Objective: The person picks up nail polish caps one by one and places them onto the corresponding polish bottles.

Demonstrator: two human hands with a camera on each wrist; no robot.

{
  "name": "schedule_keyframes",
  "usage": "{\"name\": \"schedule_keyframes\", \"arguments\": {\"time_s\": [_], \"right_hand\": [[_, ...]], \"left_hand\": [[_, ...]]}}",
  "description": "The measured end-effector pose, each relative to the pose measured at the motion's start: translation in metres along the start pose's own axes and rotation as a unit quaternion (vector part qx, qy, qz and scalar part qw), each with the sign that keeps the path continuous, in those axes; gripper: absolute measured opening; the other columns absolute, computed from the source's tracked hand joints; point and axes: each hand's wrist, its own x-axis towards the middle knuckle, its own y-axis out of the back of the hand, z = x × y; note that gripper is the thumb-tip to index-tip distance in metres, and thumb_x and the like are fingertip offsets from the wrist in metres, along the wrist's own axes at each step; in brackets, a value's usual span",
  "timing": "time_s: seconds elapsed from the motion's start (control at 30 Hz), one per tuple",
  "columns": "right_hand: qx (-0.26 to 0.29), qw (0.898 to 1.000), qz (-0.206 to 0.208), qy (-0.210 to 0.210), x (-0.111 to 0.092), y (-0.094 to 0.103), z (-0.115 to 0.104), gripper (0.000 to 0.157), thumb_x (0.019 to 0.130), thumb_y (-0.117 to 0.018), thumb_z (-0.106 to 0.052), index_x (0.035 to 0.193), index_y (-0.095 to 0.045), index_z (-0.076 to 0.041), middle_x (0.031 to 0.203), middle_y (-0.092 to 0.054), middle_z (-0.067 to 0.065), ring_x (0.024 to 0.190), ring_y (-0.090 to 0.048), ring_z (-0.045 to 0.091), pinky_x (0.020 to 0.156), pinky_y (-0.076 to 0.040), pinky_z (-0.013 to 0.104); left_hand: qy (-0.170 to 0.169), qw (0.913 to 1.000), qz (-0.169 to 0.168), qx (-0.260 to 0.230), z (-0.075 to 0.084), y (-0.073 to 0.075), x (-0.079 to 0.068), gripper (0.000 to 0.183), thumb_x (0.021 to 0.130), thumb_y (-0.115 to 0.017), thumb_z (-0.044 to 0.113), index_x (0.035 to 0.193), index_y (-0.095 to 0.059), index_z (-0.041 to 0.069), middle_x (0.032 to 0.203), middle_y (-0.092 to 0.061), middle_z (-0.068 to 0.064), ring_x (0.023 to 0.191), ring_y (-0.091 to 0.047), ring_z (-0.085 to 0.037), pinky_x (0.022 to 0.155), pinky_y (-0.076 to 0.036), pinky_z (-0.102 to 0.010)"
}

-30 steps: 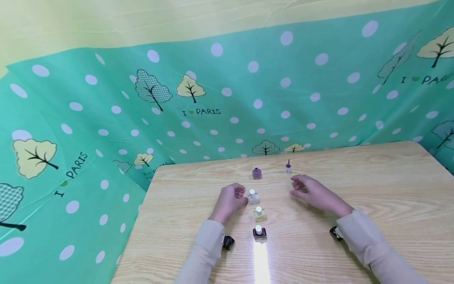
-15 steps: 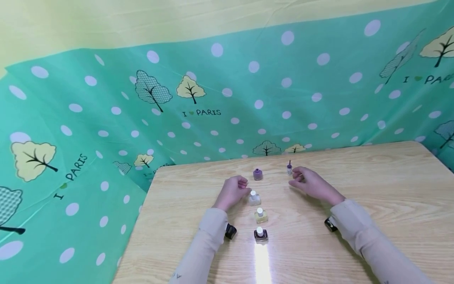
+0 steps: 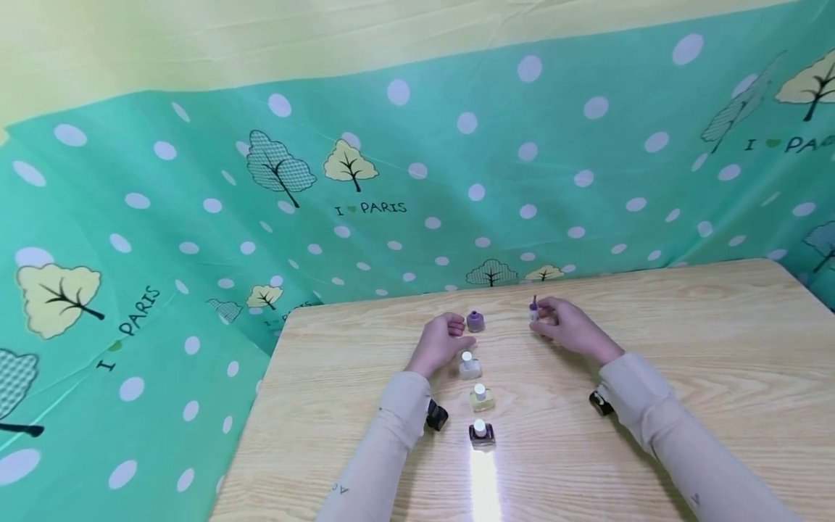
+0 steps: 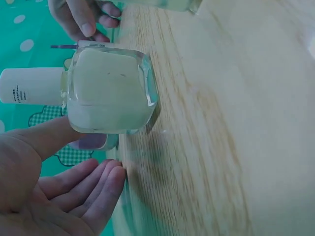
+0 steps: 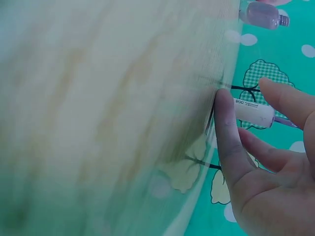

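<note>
An uncapped purple nail polish bottle (image 3: pixel 475 321) stands near the table's far edge. My left hand (image 3: pixel 440 344) is just left of it, thumb and fingers parted around its near side. In the left wrist view the purple bottle (image 4: pixel 91 142) shows between them, partly behind a white-capped polish bottle (image 4: pixel 110 91). To the right, the white cap (image 3: pixel 533 315) stands upside down with its purple-coated brush pointing up. My right hand (image 3: pixel 572 330) reaches it, fingertips right beside it. In the right wrist view, the spread thumb and fingers surround the cap (image 5: pixel 253 112), with a gap on the thumb side.
Three white-capped nail polish bottles line up toward me: a clear one (image 3: pixel 469 368), a pale yellow one (image 3: pixel 482 400) and a dark one (image 3: pixel 482 436). Light glares on the wooden table (image 3: pixel 704 348) in front of them. A green patterned curtain (image 3: pixel 430 181) hangs behind the far edge.
Both hands have moved forward: the left from beside the clear bottle to the purple bottle, the right up to the brush cap. The bottles and cap have stayed in place.
</note>
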Motion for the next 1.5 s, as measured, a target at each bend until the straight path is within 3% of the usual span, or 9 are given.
{"name": "schedule_keyframes", "arguments": {"time_s": [0.2,0.4,0.53,0.9,1.23,1.5], "right_hand": [[0.010,1.000,-0.011,0.012,0.007,-0.002,0.000,0.048,0.097,-0.063,-0.010,0.133,-0.046,0.015,0.110,-0.060,0.024,0.074,-0.064,0.022,0.061,-0.057,0.030],[0.018,1.000,-0.023,-0.004,0.010,-0.004,0.001,0.024,0.096,-0.064,-0.010,0.112,-0.058,0.007,0.083,-0.059,0.012,0.066,-0.058,0.021,0.055,-0.052,0.029],[0.017,0.999,-0.028,-0.013,0.010,-0.004,0.001,0.014,0.096,-0.064,-0.009,0.103,-0.060,0.002,0.076,-0.059,0.010,0.064,-0.056,0.020,0.053,-0.048,0.027],[0.004,0.999,-0.031,-0.025,0.009,-0.004,0.001,0.024,0.095,-0.063,-0.006,0.114,-0.064,0.009,0.078,-0.062,0.010,0.067,-0.056,0.018,0.055,-0.048,0.024],[0.003,1.000,-0.023,-0.017,0.007,-0.003,-0.003,0.019,0.095,-0.064,-0.007,0.108,-0.066,0.006,0.083,-0.063,0.011,0.070,-0.056,0.017,0.059,-0.052,0.025],[-0.011,1.000,-0.002,0.018,0.001,0.000,-0.005,0.013,0.094,-0.067,-0.011,0.100,-0.067,0.000,0.087,-0.066,0.011,0.072,-0.060,0.021,0.057,-0.054,0.028]], "left_hand": [[-0.016,0.9998,-0.004,-0.008,0.000,0.000,0.004,0.050,0.086,-0.078,0.018,0.129,-0.059,0.003,0.118,-0.066,-0.009,0.107,-0.062,-0.020,0.096,-0.053,-0.032],[-0.022,0.9994,-0.007,-0.025,0.001,-0.001,0.006,0.047,0.086,-0.077,0.015,0.128,-0.060,0.003,0.115,-0.067,-0.009,0.104,-0.062,-0.021,0.094,-0.054,-0.033],[-0.022,0.9995,-0.008,-0.021,0.001,-0.002,0.007,0.044,0.087,-0.077,0.013,0.126,-0.061,0.003,0.112,-0.068,-0.009,0.102,-0.063,-0.020,0.092,-0.055,-0.031],[-0.019,0.9998,0.004,0.007,0.000,-0.006,0.014,0.031,0.086,-0.077,0.014,0.114,-0.067,0.003,0.100,-0.069,-0.008,0.087,-0.062,-0.014,0.080,-0.055,-0.027],[-0.032,0.9990,0.033,-0.004,-0.007,-0.003,0.021,0.026,0.084,-0.080,0.017,0.105,-0.071,0.004,0.097,-0.072,-0.007,0.083,-0.065,-0.014,0.077,-0.057,-0.025],[-0.026,0.9979,0.050,-0.034,-0.008,0.007,0.017,0.026,0.086,-0.078,0.017,0.107,-0.071,0.003,0.099,-0.072,-0.009,0.085,-0.067,-0.016,0.075,-0.058,-0.024]]}}
